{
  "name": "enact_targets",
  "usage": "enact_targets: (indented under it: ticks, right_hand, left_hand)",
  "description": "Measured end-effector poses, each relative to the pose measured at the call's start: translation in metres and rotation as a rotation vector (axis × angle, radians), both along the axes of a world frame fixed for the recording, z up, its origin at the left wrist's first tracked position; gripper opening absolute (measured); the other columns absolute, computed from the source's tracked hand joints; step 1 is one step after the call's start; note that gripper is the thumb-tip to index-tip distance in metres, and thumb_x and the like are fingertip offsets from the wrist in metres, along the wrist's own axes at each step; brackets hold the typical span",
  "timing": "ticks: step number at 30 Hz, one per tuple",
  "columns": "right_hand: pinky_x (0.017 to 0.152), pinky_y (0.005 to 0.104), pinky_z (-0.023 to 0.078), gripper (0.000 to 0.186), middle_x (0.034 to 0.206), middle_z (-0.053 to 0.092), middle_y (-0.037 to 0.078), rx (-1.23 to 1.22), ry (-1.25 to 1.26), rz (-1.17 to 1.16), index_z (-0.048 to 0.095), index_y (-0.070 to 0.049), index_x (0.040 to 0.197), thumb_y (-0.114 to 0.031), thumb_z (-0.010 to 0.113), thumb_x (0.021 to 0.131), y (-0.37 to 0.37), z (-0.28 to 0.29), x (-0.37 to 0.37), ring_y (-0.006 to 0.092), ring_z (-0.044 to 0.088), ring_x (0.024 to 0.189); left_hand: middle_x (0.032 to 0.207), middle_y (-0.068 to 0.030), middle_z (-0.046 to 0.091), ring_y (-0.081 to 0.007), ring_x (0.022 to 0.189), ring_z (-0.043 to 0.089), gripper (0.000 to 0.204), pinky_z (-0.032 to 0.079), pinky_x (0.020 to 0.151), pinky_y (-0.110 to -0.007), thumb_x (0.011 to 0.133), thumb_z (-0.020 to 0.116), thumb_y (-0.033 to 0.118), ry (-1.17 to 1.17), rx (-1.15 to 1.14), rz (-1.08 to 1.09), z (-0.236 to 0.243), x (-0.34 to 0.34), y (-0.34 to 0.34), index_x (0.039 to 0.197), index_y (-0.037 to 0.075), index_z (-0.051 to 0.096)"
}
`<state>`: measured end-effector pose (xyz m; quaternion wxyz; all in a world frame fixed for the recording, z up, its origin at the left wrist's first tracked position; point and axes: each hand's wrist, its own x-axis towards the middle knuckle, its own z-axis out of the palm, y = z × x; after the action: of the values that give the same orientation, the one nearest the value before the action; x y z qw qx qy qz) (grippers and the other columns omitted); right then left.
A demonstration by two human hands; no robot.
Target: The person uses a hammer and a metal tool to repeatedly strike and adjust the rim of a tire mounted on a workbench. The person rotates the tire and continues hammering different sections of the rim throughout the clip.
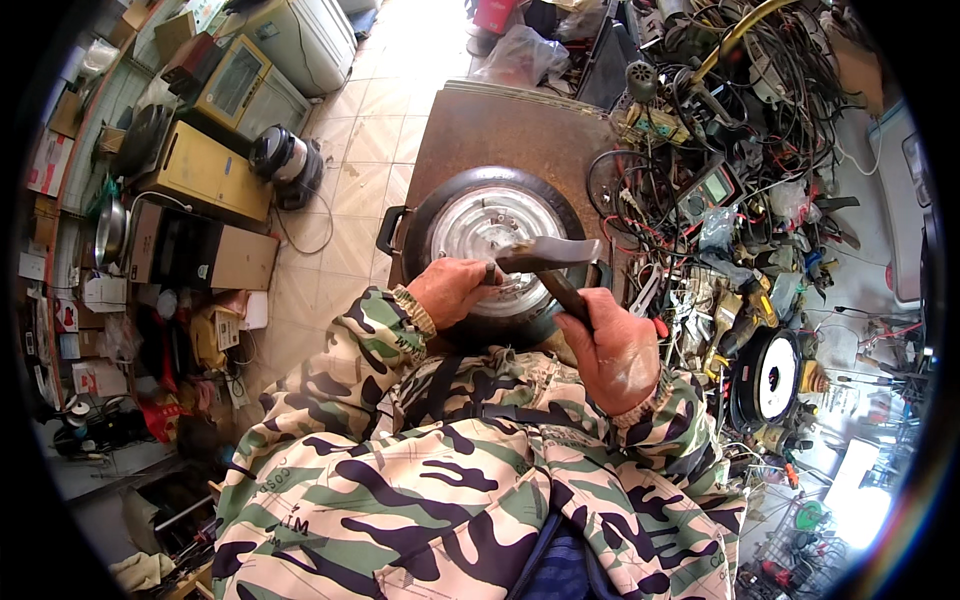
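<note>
A dark round pan (545,190) lies in front of me with its pale, worn metal disc (470,215) facing up. My right hand (615,350) is wrapped round the handle of a hammer (548,255). The hammer's head is over the disc, close to my left fingers; whether it touches anything there I cannot tell. My left hand (448,292) is closed at the disc's near left side, pinching a short dark metal piece (490,273). My fingers hide most of that piece, and its kind is unclear. A black side handle (390,230) sticks out from the pan's left.
The pan rests on a brown board (445,125). Tangled cables, a multimeter (715,188) and loose tools crowd the right side. A round black part with a white face (775,378) stands nearer on the right. Boxes and a yellow appliance (205,180) line the left, beyond the tiled floor (350,190).
</note>
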<state>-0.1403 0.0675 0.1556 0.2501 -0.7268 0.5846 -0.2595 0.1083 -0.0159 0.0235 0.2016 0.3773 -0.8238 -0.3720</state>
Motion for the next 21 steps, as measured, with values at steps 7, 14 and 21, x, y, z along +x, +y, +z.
enact_targets:
  ticks: [7, 14, 21]
  right_hand:
    - [0.058, 0.0456, 0.056, 0.024, 0.084, 0.069, 0.015, 0.016, 0.332, 0.193, 0.060, -0.004, 0.105, -0.025, 0.069, 0.100, -0.023, 0.002, 0.003, 0.0370, 0.071, 0.072]
    - [0.059, 0.0452, 0.057, 0.025, 0.089, 0.073, 0.016, -0.131, 0.154, 0.113, 0.061, -0.004, 0.106, -0.028, 0.067, 0.102, -0.024, 0.018, 0.009, 0.0376, 0.073, 0.073]
    - [0.056, 0.0468, 0.055, 0.022, 0.083, 0.070, 0.015, -0.013, 0.288, 0.162, 0.059, -0.004, 0.103, -0.020, 0.073, 0.098, -0.022, 0.000, 0.004, 0.0389, 0.070, 0.066]
  left_hand:
    - [0.084, -0.0230, 0.072, -0.0423, 0.087, 0.072, 0.019, 0.058, 0.077, -0.047, 0.098, 0.071, 0.020, -0.090, -0.023, -0.047, 0.009, -0.003, -0.003, 0.093, 0.002, 0.075]
    - [0.096, -0.0237, 0.073, -0.0429, 0.094, 0.072, 0.018, 0.058, 0.080, -0.046, 0.097, 0.071, 0.016, 0.001, 0.001, -0.047, -0.005, 0.002, -0.001, 0.109, 0.003, 0.070]
    - [0.099, -0.0208, 0.074, -0.0419, 0.095, 0.072, 0.015, 0.059, 0.083, -0.045, 0.096, 0.070, 0.009, -0.076, 0.022, -0.059, 0.001, 0.002, -0.001, 0.110, 0.003, 0.068]
